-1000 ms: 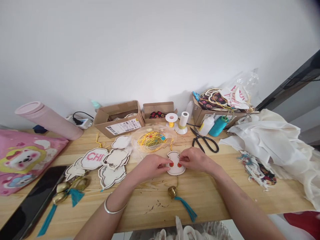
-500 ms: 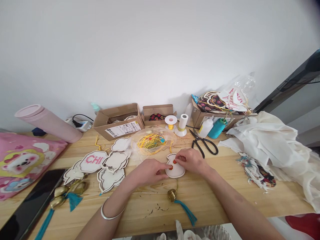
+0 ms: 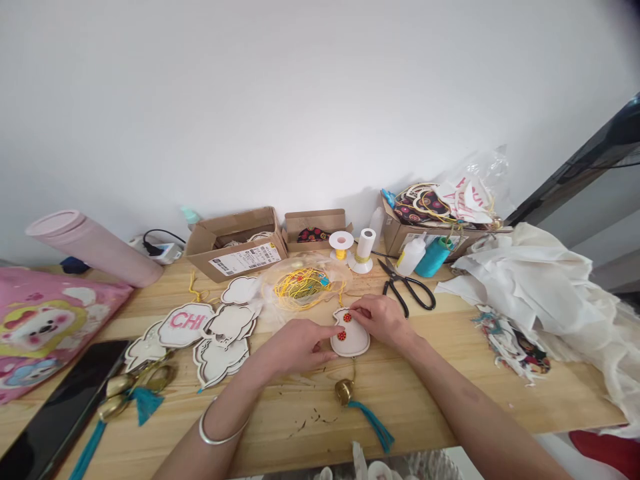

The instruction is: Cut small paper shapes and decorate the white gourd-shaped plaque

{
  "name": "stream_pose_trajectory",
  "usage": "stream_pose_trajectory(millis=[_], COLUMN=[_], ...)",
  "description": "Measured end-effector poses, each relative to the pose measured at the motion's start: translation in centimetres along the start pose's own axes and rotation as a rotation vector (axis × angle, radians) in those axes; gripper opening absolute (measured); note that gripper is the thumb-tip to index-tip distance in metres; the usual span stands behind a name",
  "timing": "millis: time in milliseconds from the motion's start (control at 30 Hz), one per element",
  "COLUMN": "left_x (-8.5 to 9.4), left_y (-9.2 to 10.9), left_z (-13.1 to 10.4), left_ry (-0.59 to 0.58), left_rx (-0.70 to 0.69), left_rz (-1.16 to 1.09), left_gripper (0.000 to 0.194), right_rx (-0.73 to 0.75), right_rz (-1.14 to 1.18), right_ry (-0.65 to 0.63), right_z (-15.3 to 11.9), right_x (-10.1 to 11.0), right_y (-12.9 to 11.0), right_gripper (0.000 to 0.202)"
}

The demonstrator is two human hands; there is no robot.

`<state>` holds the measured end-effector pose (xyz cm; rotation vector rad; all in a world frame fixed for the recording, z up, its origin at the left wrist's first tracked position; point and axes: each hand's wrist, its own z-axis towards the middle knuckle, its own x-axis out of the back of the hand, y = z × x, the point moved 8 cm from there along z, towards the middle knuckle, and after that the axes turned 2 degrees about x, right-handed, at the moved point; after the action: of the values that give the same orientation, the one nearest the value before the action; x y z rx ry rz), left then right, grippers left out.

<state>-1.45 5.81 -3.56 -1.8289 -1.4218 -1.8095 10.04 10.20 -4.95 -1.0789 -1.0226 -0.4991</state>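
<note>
A white gourd-shaped ornament (image 3: 354, 341) with a dark-edged outline lies flat on the table. Two red flower pieces are on its face: the upper one (image 3: 347, 318) and the lower one (image 3: 341, 335). My left hand (image 3: 300, 345) rests at its left edge, index finger stretched to the lower flower and thumb apart below. My right hand (image 3: 383, 319) is closed at the upper right edge, fingertips bent together by the upper flower; its grip is partly hidden. Below the ornament hang a brass bell (image 3: 344, 393) and a teal tassel (image 3: 373, 425).
Black scissors (image 3: 410, 290), a glue bottle (image 3: 411, 256) and teal thread (image 3: 435, 257) stand beyond my right hand. Yellow cords (image 3: 303, 287) lie in a clear bag. Cloud-shaped pieces (image 3: 230, 323), a phone (image 3: 65, 407) and bells are left. White fabric (image 3: 540, 287) covers the right side.
My right fingertips have drawn back a little from the upper red flower, which now shows fully. My left index finger has shifted slightly, uncovering more of the lower one.
</note>
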Motion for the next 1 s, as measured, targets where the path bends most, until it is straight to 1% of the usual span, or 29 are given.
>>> stream_pose_trajectory(millis=[100, 233, 333, 433, 600, 667, 833, 1000], left_x=[-0.1, -0.7, -1.1, -1.3, -1.4, -1.4, -1.0, -0.7], left_y=[-0.3, -0.6, -0.5, -0.6, -0.9, -0.9, -1.2, -1.6], left_z=[-0.1, 0.0, 0.0, 0.2, 1.2, 1.5, 1.5, 1.4], left_ry=[0.002, 0.009, 0.024, 0.072, 0.204, 0.234, 0.249, 0.243], left_rx=[0.007, 0.024, -0.007, -0.012, 0.048, 0.079, 0.179, 0.208], left_rz=[0.050, 0.116, 0.102, 0.075, 0.047, 0.052, 0.042, -0.019], left_gripper=[0.039, 0.038, 0.032, 0.029, 0.022, 0.020, 0.013, 0.014], right_rx=[0.004, 0.026, 0.043, 0.058, 0.066, 0.061, 0.040, 0.029], right_rz=[0.004, 0.008, 0.010, 0.009, 0.007, 0.012, 0.028, 0.044], right_ry=[0.001, -0.008, -0.018, -0.024, -0.033, -0.041, -0.048, -0.045], right_z=[0.0, -0.1, -0.1, -0.1, -0.1, -0.1, 0.0, 0.0], right_x=[0.1, -0.2, -0.5, -0.8, -1.0, -1.1, -1.1, -1.0], right_y=[0.0, -0.1, -0.2, -0.3, -0.5, -0.6, -0.6, -0.4], right_gripper=[0.015, 0.014, 0.014, 0.014, 0.014, 0.014, 0.012, 0.016])
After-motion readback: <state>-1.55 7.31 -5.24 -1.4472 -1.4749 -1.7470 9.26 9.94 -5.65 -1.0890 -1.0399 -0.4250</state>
